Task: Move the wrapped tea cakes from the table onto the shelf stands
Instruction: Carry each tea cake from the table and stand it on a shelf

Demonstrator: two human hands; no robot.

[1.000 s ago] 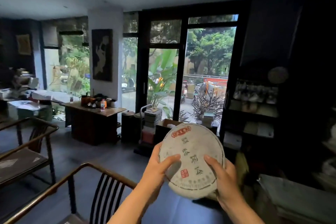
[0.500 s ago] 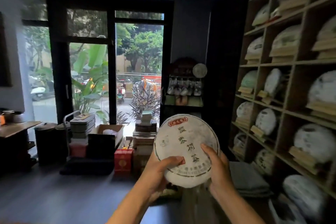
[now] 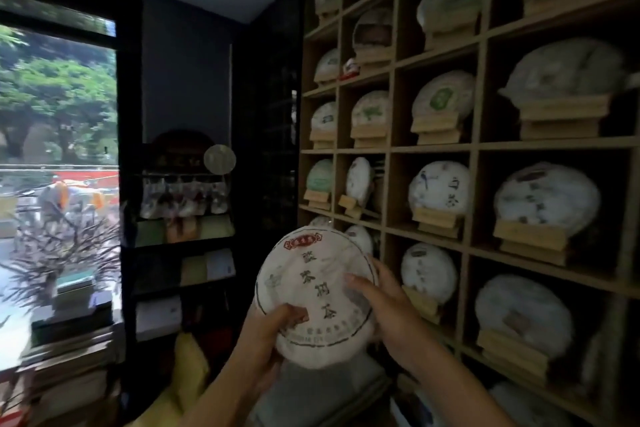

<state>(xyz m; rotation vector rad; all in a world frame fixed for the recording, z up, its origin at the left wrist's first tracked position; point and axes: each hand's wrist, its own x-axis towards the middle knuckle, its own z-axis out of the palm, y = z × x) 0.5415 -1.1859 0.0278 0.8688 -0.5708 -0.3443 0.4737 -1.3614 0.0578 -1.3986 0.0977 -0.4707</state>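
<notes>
In front of the shelf, both hands are carrying one wrapped tea cake.

The left hand (image 3: 266, 336) is gripping the tea cake (image 3: 313, 291) at its lower left rim, thumb curled over the printed face; the right hand (image 3: 384, 302) is gripping the right rim, thumb lying across the face and fingers behind. The cake is being held nearly upright, its round face turned toward the camera and the red label at the top, so its flat plane is standing roughly parallel to the other displayed cakes. The shelf (image 3: 478, 149) is lying to the right, nearer the right hand. Every stand I can make out, such as this one (image 3: 437, 218), is already carrying a cake; I cannot tell where a free stand is.
</notes>
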